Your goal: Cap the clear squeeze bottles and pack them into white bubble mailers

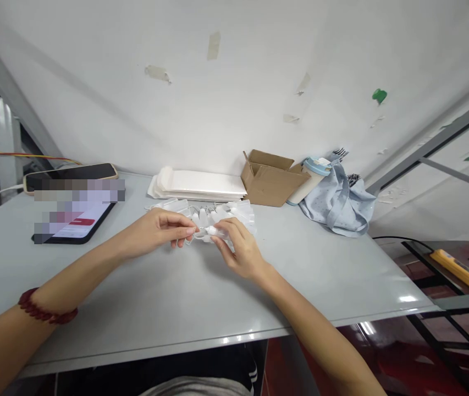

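Observation:
A small whitish plastic bottle with a narrow tip, which looks like a dropper bottle, lies between the thumb and fingers of my right hand. Its tip points left, towards my left hand. The thumb and fingertips of that left hand are pinched together right at the tip, on something too small to name. Just behind both hands spreads a pile of similar translucent bottles, some with thin wire-like ends, partly hidden by my fingers.
Behind the pile are a stack of flat white boxes, an open cardboard box, a lidded cup and a light blue cloth bag. Two phones, one dark and one lit, occupy the left of the grey table.

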`<state>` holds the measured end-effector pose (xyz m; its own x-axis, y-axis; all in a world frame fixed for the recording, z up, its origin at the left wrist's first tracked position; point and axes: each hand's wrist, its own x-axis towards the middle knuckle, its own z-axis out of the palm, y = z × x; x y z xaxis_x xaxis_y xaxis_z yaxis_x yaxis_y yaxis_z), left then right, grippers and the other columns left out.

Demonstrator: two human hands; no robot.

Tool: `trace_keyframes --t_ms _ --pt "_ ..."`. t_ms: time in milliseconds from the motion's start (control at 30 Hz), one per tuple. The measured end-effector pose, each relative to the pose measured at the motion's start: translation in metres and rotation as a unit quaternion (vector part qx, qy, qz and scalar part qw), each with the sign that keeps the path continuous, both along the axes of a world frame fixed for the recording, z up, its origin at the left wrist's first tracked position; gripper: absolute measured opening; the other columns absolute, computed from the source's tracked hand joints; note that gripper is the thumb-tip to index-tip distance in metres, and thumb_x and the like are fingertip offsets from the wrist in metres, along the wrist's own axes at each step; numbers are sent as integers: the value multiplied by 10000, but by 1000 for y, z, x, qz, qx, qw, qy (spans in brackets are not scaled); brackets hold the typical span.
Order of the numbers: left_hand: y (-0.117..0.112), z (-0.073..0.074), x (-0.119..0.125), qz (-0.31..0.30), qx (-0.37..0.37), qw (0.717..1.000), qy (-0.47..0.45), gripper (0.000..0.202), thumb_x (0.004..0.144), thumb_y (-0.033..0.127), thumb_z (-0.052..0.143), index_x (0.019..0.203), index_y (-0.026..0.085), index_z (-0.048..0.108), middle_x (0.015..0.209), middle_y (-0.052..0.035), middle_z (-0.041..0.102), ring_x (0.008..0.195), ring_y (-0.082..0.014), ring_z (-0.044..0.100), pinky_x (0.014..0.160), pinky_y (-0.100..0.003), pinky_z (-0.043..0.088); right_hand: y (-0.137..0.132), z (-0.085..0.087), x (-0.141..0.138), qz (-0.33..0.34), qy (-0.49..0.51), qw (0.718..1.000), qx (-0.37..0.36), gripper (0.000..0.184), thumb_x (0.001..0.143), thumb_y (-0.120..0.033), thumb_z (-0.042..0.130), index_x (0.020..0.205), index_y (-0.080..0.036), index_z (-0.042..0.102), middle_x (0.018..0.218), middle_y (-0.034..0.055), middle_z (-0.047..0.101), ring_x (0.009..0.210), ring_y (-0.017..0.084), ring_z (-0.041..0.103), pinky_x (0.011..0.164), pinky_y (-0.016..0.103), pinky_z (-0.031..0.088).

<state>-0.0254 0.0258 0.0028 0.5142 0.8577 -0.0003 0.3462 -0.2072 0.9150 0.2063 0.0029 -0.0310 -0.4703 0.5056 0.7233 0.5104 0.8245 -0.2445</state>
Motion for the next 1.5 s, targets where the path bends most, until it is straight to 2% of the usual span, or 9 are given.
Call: trace_keyframes --t_ms 167,533,1000,1233,1500 --pt "-1 -2 1 -14 -1 1000 6 259 829 456 646 837 222 756 642 8 649 623 -141 596 626 -256 517 0 -3 -1 12 -10 1000 -8 207 965 -196 479 1169 -172 506 983 129 632 918 232 607 752 367 535" --pt "0 -2 0 -11 -7 1000 -6 249 831 444 653 834 218 758 640 13 651 607 -131 584 622 -248 507 -1 -1 -2 10 -15 1000 9 166 969 -192 483 1131 -161 502 938 116 625 872 217 606 717 348 540" --pt "-1 1 2 -12 1 1000 5 239 817 438 651 804 225 760 607 17 639 600 -138 582 623 -253 506 -2 -1 -2 16 -4 1000 -20 206 963 -195 479 1168 -193 484 984 116 619 908 225 606 737 375 550" --pt "-1 1 2 -14 1 1000 3 225 820 417 651 807 224 766 602 17 631 600 -133 574 613 -241 498 -2 -1 -2 25 -8 1000 -8 184 963 -185 482 1145 -172 496 948 116 618 873 215 600 725 356 546" --pt "-4 -2 4 -5 27 999 17 238 811 421 644 803 216 765 640 -1 663 590 -138 573 578 -244 493 -3 -1 -1 36 -17 998 -38 189 970 -191 471 1156 -179 502 971 116 613 879 209 611 715 338 551"
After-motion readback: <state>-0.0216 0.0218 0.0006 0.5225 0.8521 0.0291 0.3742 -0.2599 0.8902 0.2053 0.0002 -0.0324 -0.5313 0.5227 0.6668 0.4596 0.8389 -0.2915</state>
